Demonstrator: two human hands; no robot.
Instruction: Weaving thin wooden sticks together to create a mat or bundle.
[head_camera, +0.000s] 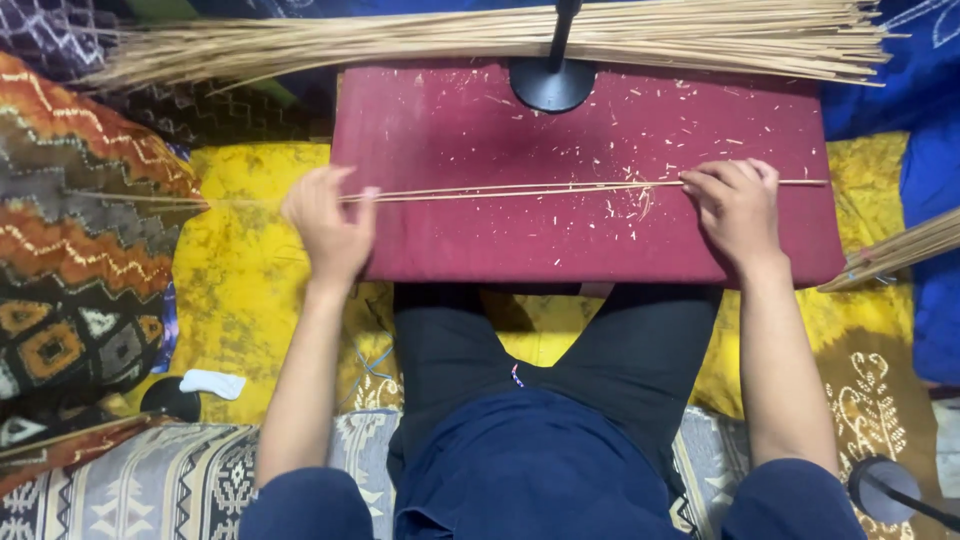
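Across the maroon board (590, 130) on the person's lap, a few thin sticks (500, 190) lie with their long axis running left to right, level between both hands. Right hand (738, 210) presses curled fingers onto the sticks near one end; left hand (328, 225) pinches them near the board's left edge. Both hands sit well apart, equally near. Beyond the board rests a larger stick bundle (480, 38).
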